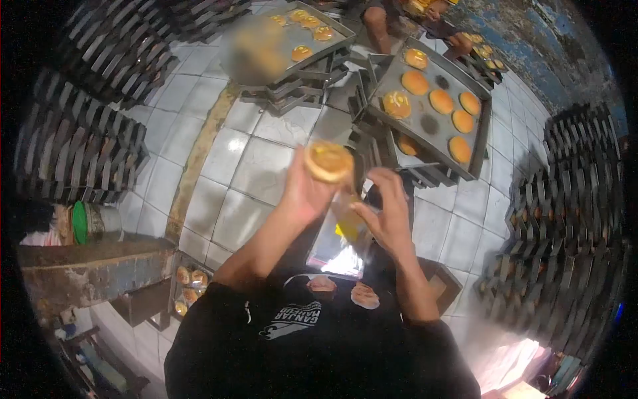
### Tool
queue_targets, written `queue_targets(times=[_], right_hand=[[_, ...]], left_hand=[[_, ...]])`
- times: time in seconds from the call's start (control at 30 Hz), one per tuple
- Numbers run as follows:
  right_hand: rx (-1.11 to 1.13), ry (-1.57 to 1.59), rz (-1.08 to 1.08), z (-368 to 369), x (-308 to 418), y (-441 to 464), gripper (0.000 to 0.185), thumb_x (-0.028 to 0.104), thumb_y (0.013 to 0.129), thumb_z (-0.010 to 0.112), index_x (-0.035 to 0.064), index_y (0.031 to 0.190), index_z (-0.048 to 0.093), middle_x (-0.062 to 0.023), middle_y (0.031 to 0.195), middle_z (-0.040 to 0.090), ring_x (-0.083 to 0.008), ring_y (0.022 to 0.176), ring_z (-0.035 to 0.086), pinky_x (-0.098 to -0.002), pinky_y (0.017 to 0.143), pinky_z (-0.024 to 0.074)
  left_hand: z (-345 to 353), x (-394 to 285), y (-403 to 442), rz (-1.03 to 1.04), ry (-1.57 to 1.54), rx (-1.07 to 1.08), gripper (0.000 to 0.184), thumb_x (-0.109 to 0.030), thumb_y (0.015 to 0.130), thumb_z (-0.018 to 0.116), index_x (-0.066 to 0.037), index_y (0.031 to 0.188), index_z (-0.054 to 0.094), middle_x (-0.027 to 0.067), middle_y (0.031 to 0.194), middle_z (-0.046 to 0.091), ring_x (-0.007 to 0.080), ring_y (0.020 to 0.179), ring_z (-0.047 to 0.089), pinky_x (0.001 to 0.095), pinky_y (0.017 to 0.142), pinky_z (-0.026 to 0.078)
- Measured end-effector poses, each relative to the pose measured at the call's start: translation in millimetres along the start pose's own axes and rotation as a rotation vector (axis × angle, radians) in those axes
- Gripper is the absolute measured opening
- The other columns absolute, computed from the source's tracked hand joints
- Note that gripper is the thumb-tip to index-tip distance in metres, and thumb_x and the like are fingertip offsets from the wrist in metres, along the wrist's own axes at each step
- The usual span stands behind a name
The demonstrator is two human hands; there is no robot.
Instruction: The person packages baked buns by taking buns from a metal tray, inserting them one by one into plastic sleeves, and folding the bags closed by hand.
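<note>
Held up in front of me, a round golden bun (pixel 329 161) with a glossy yellow-brown top sits in my left hand (pixel 306 186). My left fingers curl under and around its side. Just to the right, my right hand (pixel 387 214) is closed, thumb and fingers bent toward each other. A blurred, thin shape shows at its fingertips, and I cannot make out what it is. Below both hands, by my lap, a shiny metal container (pixel 342 256) has a bright yellow patch (pixel 346 230) in it.
A tray (pixel 425 100) of plain and topped buns tops a stack at upper right. Another tray (pixel 325 43) with topped buns stands at upper left, partly blurred. Tall tray stacks (pixel 80 139) line both sides. Another person's hand (pixel 460 44) is at the top.
</note>
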State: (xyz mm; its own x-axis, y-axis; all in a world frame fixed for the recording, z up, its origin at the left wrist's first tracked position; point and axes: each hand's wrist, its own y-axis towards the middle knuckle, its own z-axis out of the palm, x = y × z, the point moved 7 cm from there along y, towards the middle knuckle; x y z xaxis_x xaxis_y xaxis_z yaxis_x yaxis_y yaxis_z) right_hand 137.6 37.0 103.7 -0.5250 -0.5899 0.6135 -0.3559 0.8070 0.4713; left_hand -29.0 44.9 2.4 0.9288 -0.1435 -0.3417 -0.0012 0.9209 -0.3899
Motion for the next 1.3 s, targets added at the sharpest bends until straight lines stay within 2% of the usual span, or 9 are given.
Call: queue_targets(times=[0.07, 0.2, 0.3, 0.43, 0.53, 0.7, 1.0, 1.1, 1.3], right_hand=[[0.032, 0.088, -0.112, 2.5, 6.9, -7.1, 0.035, 0.02, 0.082, 0.08, 0.0049, 0.112, 0.068, -0.014, 0.117, 0.064, -0.0338, 0.103, 0.066, -0.0407, 0.086, 0.0567], [0.1, 0.011, -0.149, 10.6, -3.0, 5.7, 0.029, 0.022, 0.089, 0.075, 0.0044, 0.111, 0.07, -0.0128, 0.106, 0.068, -0.0296, 0.096, 0.069, -0.0359, 0.078, 0.0564], [0.107, 0.375, 0.569, 29.6, -71.2, 16.4, 0.023, 0.021, 0.1, 0.064, -0.0009, 0.105, 0.07, -0.0148, 0.08, 0.067, -0.0217, 0.076, 0.068, -0.032, 0.069, 0.0517], [0.062, 0.203, 0.196, 14.8, -44.0, 31.8, 0.026, 0.021, 0.098, 0.065, -0.0026, 0.088, 0.068, -0.0148, 0.078, 0.063, -0.0236, 0.068, 0.061, -0.0359, 0.065, 0.0485], [-0.039, 0.182, 0.14, -3.8, -20.8, 46.7, 0.027, 0.02, 0.099, 0.064, -0.003, 0.085, 0.065, -0.0159, 0.077, 0.06, -0.0229, 0.066, 0.059, -0.0359, 0.066, 0.0479], [0.136, 0.668, 0.664, 18.3, -100.8, 40.5, 0.031, 0.025, 0.103, 0.062, 0.0033, 0.081, 0.064, 0.0045, 0.068, 0.055, -0.0066, 0.059, 0.049, -0.0234, 0.054, 0.036], [0.166, 0.931, 1.111, 76.0, -100.5, -65.3, 0.019, 0.022, 0.103, 0.063, 0.0072, 0.091, 0.066, -0.0002, 0.071, 0.061, -0.0088, 0.06, 0.056, -0.0238, 0.055, 0.0439], [-0.131, 0.705, 0.731, 23.5, -147.0, -28.8, 0.017, 0.021, 0.101, 0.064, 0.0045, 0.098, 0.067, -0.0023, 0.077, 0.065, -0.0127, 0.075, 0.063, -0.0299, 0.066, 0.0508], [-0.215, -0.29, 0.278, -53.0, -159.3, -4.7, 0.03, 0.021, 0.097, 0.067, -0.0011, 0.117, 0.064, -0.0189, 0.114, 0.066, -0.0353, 0.097, 0.067, -0.0396, 0.082, 0.0546]], left_hand=[[6.6, 16.2, -11.1, -0.137, 0.014, 0.16, 0.056, -0.051, 0.109, 0.036, -0.008, 0.143, 0.049, 0.0142, 0.145, 0.054, 0.03, 0.131, 0.056, 0.0496, 0.11, 0.047], [-3.4, -12.2, 0.7, 0.27, 0.561, -0.049, 0.051, -0.039, 0.109, 0.045, -0.006, 0.147, 0.048, 0.0116, 0.141, 0.059, 0.0215, 0.127, 0.059, 0.0356, 0.109, 0.046], [15.8, -5.4, 8.5, 0.199, 0.817, 0.19, 0.031, -0.023, 0.107, 0.055, 0.0, 0.124, 0.069, 0.0101, 0.112, 0.073, 0.0193, 0.108, 0.067, 0.0318, 0.1, 0.05], [20.8, -19.0, 15.5, 0.689, 1.037, 0.221, 0.02, -0.015, 0.105, 0.058, 0.001, 0.102, 0.071, 0.0066, 0.095, 0.07, 0.012, 0.087, 0.065, 0.0278, 0.079, 0.051], [13.1, -20.1, 20.3, 0.428, 0.942, -0.004, 0.024, -0.015, 0.104, 0.058, 0.001, 0.088, 0.067, 0.0068, 0.095, 0.071, 0.0111, 0.087, 0.064, 0.027, 0.077, 0.051], [28.3, -59.7, -7.6, 0.983, 1.382, -0.047, 0.022, -0.017, 0.102, 0.063, -0.001, 0.086, 0.065, 0.0095, 0.104, 0.065, 0.0163, 0.086, 0.062, 0.0287, 0.079, 0.048], [-79.2, -5.8, 38.7, 0.192, 0.744, -0.028, 0.019, -0.019, 0.099, 0.066, -0.001, 0.091, 0.067, -0.0002, 0.086, 0.062, 0.0114, 0.08, 0.056, 0.0282, 0.079, 0.046], [-21.6, 11.1, 52.1, 0.153, 0.559, 0.153, 0.02, -0.017, 0.096, 0.068, 0.0, 0.107, 0.069, 0.0048, 0.107, 0.069, 0.0105, 0.096, 0.06, 0.0257, 0.089, 0.045], [-3.2, 21.4, -10.3, 0.455, 1.382, 0.253, 0.038, -0.013, 0.095, 0.068, -0.005, 0.132, 0.064, 0.0166, 0.154, 0.048, 0.0278, 0.136, 0.052, 0.0401, 0.111, 0.043]])
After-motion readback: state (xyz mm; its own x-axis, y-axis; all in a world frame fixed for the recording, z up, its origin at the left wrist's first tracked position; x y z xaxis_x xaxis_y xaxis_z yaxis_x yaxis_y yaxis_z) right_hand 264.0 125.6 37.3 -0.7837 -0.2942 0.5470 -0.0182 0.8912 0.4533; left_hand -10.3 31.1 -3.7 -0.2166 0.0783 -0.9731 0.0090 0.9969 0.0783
